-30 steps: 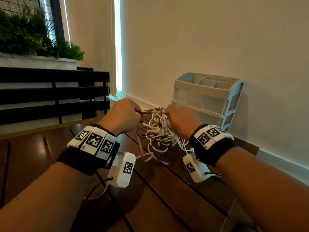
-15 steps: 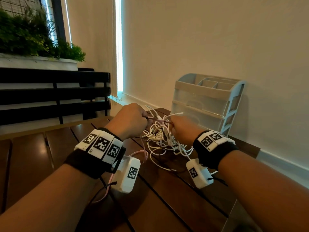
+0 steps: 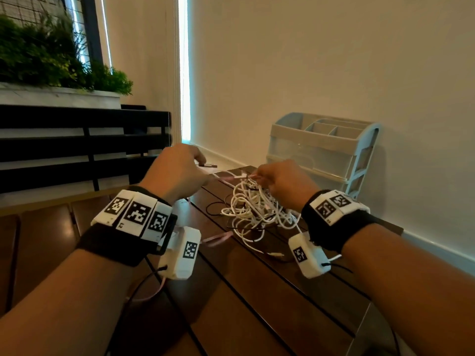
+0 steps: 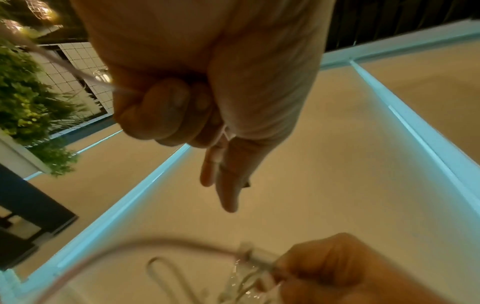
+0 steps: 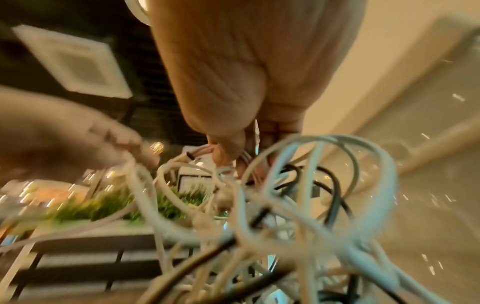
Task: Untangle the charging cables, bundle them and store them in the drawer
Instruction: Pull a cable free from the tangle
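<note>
A tangle of white, black and pink charging cables (image 3: 253, 209) hangs over the dark wooden table (image 3: 257, 291), its lower loops resting on the wood. My right hand (image 3: 280, 181) pinches the top of the tangle (image 5: 259, 185) and holds it up. To the left, my left hand (image 3: 180, 170) grips a pink cable (image 3: 226, 178), with a plug end (image 3: 208, 165) sticking out past the fingers. In the left wrist view the fingers (image 4: 166, 109) curl round the thin cable. A pale drawer organiser (image 3: 321, 150) stands against the wall behind the hands, its drawers closed.
A slack stretch of pink cable (image 3: 218, 237) lies on the table under my left wrist. A black slatted bench (image 3: 77, 145) and a planter with green plants (image 3: 51, 60) stand at the left. The wall (image 3: 308, 60) runs along the table's far side.
My hands have drawn apart, the left going up and to the left with the pink cable. The pink strand now stretches between the hands, and the tangle sits lower.
</note>
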Tool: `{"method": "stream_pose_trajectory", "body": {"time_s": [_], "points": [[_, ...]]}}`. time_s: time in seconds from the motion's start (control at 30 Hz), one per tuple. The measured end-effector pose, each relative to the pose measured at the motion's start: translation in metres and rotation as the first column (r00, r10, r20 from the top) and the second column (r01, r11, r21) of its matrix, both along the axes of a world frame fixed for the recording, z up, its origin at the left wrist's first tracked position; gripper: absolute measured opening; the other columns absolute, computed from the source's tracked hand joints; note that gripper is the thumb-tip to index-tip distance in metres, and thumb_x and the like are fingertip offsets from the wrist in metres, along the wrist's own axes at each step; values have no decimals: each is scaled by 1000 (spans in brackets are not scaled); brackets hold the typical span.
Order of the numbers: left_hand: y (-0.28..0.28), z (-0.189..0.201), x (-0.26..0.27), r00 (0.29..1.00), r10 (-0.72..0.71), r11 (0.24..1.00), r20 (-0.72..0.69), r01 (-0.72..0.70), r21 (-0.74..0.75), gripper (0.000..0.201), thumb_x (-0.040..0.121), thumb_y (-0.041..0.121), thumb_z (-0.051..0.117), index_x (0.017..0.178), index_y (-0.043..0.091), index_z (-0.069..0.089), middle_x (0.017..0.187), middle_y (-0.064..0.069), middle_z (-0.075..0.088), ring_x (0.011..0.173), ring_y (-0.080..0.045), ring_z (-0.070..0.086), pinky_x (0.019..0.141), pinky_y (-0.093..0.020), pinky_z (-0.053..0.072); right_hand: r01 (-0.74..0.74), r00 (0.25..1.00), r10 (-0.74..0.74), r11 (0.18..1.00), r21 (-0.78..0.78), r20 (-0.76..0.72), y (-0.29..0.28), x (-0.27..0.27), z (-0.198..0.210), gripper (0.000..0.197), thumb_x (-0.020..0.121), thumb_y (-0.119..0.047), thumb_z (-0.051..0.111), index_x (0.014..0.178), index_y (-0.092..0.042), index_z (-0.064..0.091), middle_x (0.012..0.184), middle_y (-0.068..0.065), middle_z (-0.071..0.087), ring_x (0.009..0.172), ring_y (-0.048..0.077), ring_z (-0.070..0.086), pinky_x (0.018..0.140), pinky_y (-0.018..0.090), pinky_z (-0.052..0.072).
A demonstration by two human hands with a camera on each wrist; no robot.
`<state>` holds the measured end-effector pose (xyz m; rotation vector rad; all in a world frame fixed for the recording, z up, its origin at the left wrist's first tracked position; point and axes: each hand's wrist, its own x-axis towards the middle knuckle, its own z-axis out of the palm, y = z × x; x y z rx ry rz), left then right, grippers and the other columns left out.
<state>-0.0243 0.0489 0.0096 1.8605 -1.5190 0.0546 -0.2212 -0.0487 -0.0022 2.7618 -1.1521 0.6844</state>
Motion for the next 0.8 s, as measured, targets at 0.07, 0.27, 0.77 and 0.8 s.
{"method": "stream_pose_trajectory", "body": {"time_s": [0.07,0.27,0.77,0.8], "points": [[3,6,-8,997,-75,994,1,75,-78,31,73,35,80,101,24,70,86,8,58,78,-8,53,65,-21,37,-20,991,1,990,-139,-130,7,5,-2,22,94,-12,51,106,-15,69,91,5,70,84,23,63,76,35,51],[-14,-24,-34,984,-154,986,90,148,76,17,82,31,69,92,18,74,88,-3,70,82,-21,65,73,-38,54,-108,978,62,968,-226,-199,22,27,-7,26,87,-14,52,111,-21,60,95,3,68,85,25,63,75,39,52],[-15,-25,-25,977,-192,977,95,181,116,18,87,18,63,70,22,63,77,0,62,80,-20,59,68,-30,47,-32,979,-132,657,753,156,9,-12,-4,46,94,-54,43,117,-17,56,102,3,62,77,14,58,62,30,50],[-15,-25,-28,975,-198,976,99,186,115,19,87,18,63,68,24,61,76,1,61,79,-20,58,66,-29,46,-52,963,-169,642,765,208,9,-10,-5,47,95,-53,44,118,-14,57,102,3,62,80,15,58,65,29,50]]}}
